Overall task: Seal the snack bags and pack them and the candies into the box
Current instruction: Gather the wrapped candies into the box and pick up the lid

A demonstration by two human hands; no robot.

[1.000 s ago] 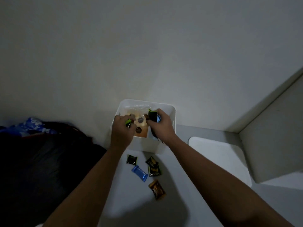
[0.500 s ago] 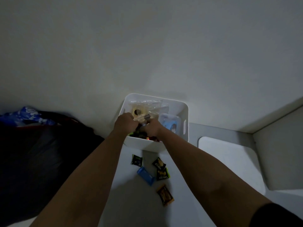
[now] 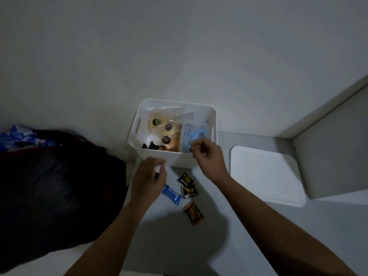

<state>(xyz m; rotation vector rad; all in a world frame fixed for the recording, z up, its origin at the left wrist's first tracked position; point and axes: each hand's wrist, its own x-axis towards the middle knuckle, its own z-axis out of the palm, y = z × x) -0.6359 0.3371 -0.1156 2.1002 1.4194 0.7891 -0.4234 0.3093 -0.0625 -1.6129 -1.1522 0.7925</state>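
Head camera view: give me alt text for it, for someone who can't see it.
Two bare hands hover at the near edge of a white box holding clear snack bags and a few candies; the left hand reaches down toward four wrapped candies on the white table, the right hand empty.

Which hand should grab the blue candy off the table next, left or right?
Left, probably. The left hand hangs low just beside the blue candy, fingers loosely curled and seemingly empty. The right hand is higher, at the white box rim, farther from it.
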